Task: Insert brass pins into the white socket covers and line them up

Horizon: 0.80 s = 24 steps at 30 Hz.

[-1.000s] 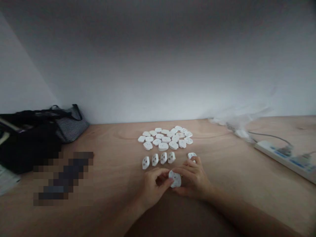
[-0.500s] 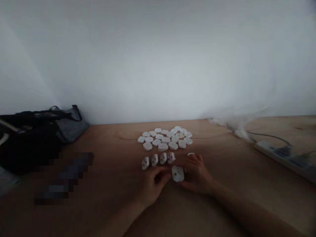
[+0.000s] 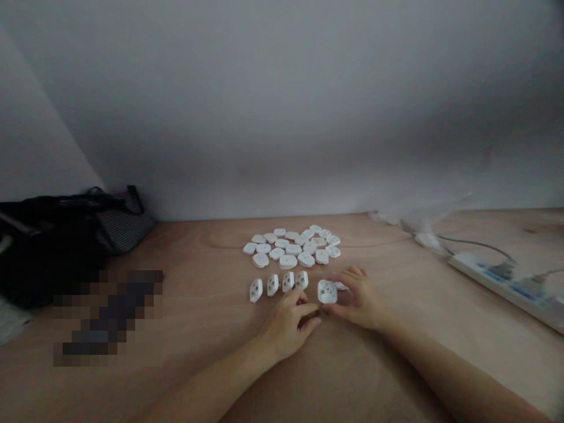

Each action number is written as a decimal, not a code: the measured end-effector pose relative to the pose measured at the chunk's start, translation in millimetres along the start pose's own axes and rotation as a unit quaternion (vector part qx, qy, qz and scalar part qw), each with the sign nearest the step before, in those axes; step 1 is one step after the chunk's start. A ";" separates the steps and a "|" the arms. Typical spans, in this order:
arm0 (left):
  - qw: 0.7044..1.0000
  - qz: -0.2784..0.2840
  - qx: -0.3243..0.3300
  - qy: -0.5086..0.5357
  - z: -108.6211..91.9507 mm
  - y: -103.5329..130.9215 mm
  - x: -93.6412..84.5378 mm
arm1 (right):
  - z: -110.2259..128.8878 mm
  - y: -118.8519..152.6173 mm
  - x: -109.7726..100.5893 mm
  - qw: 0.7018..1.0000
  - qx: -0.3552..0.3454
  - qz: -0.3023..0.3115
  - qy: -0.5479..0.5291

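A white squarish plastic piece (image 3: 327,292) stands with its hollow side facing me, by the fingertips of my right hand (image 3: 359,298). My right hand has its thumb below the piece and fingers above, wrapped at its right side. Another white piece (image 3: 341,286) shows partly behind those fingers. My left hand (image 3: 293,323) is just left of the hollow piece, thumb and fingers apart, with nothing in it. Beyond it is a row of several upright white pieces with dark holes (image 3: 272,285). Farther back lies a cluster of several flat white pieces (image 3: 288,262).
On the left are a black bag (image 3: 48,252) and a blurred-out dark object (image 3: 112,317). A white power strip (image 3: 497,282) with cables lies at the right, near clear plastic wrap (image 3: 427,229). A wall borders the wooden table (image 3: 198,282).
The hollow white piece and my right hand have moved slightly right and away from me. My left hand has moved right, towards the front of the upright row. The view has brightened.
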State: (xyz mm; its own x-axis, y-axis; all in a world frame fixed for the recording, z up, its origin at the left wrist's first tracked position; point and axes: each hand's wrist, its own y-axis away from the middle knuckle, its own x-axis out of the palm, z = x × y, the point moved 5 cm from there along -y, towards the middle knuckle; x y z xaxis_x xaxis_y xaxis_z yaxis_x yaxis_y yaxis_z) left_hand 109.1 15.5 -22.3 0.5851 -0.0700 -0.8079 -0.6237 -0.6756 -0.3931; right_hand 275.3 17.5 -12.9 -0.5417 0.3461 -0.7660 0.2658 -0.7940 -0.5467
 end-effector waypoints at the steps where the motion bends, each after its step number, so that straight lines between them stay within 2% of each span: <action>1: 1.000 0.001 0.004 -0.005 0.1 -1.4 2.0 | -0.7 0.1 -0.2 1.000 0.004 -0.006 -0.001; 6: 1.000 0.001 0.013 0.002 1.8 -0.3 3.6 | -0.9 0.7 0.2 1.000 0.011 -0.011 -0.003; 11: 0.999 0.000 0.025 0.037 3.7 15.8 -13.3 | 10.4 1.2 3.5 1.000 -0.012 0.011 -0.025; 17: 0.993 -0.089 -0.039 0.064 19.9 29.9 -36.3 | 33.4 2.1 14.1 0.996 -0.043 0.051 -0.059; 21: 0.979 -0.115 -0.088 0.140 23.3 30.0 -36.1 | 44.1 2.8 19.7 0.993 -0.042 0.054 -0.097; 24: 0.969 -0.135 -0.088 0.186 19.2 28.5 -34.6 | 48.5 2.9 22.8 0.992 -0.041 0.052 -0.108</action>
State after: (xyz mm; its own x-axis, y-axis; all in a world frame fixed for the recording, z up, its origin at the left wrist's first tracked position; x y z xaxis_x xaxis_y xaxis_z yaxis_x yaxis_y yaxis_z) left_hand 61.1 12.7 -13.9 0.8810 -0.1109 -0.4599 -0.3434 -0.8185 -0.4605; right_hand 225.0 -1.2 -15.6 -0.6639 0.1412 -0.7343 0.3883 -0.7741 -0.4999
